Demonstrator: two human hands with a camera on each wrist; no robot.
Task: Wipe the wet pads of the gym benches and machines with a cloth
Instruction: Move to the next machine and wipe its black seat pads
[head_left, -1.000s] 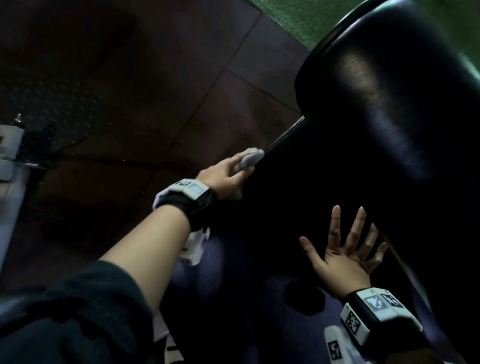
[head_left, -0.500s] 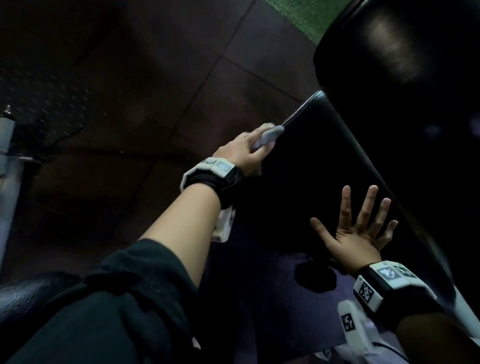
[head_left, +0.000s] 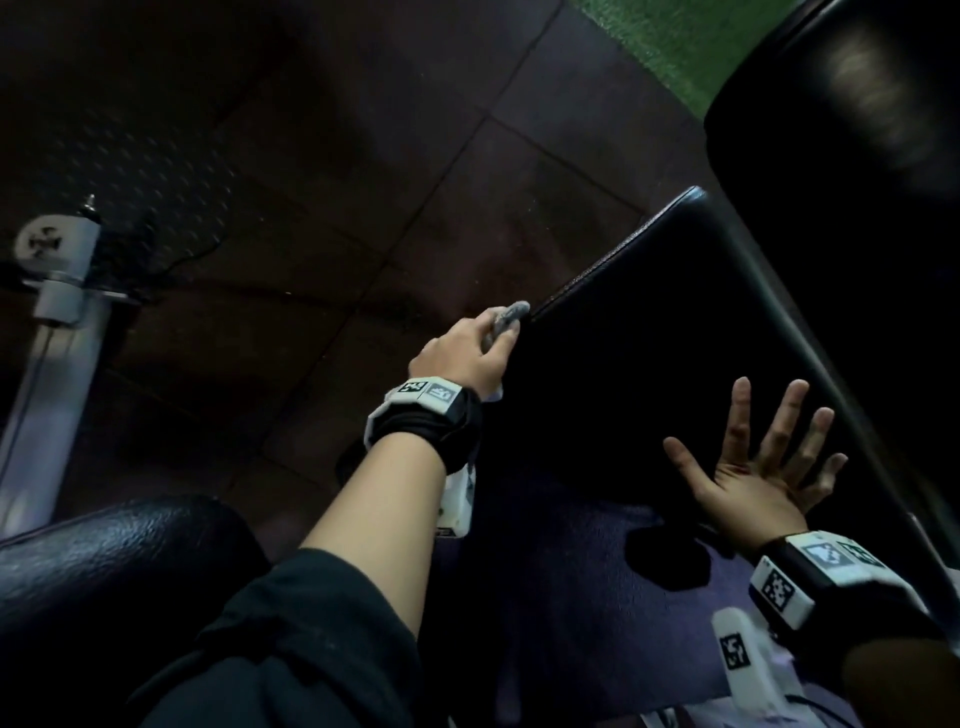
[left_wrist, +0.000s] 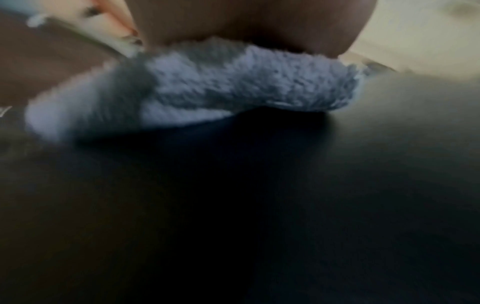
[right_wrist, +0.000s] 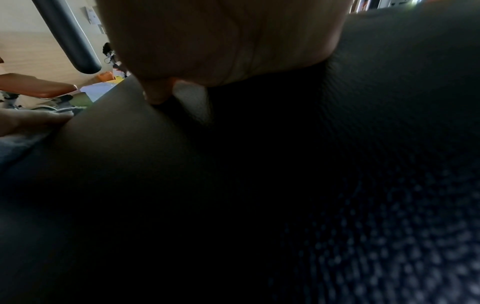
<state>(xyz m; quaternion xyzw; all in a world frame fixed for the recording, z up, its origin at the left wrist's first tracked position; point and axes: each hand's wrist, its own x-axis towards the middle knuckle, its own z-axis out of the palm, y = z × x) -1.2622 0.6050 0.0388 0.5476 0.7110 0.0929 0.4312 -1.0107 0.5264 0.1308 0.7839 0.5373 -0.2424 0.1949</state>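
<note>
A flat black bench pad (head_left: 649, 364) slopes away from me in the head view. My left hand (head_left: 467, 353) grips a bunched grey-blue cloth (head_left: 506, 319) at the pad's left edge. In the left wrist view the fluffy cloth (left_wrist: 221, 86) lies under the palm and is pressed onto the dark pad (left_wrist: 259, 205). My right hand (head_left: 753, 467) lies flat on the near right of the pad, fingers spread and straight, holding nothing. In the right wrist view the palm (right_wrist: 221, 41) rests on the pad (right_wrist: 259, 185).
A big rounded black roller pad (head_left: 857, 104) rises at the upper right. Another black pad (head_left: 104, 571) sits at the lower left beside a grey metal frame post (head_left: 47, 338). Dark rubber floor tiles (head_left: 363, 156) lie below, with green turf (head_left: 675, 31) beyond.
My left hand has slid the cloth forward along the pad's left edge. The right hand has stayed flat on the pad with fingers spread.
</note>
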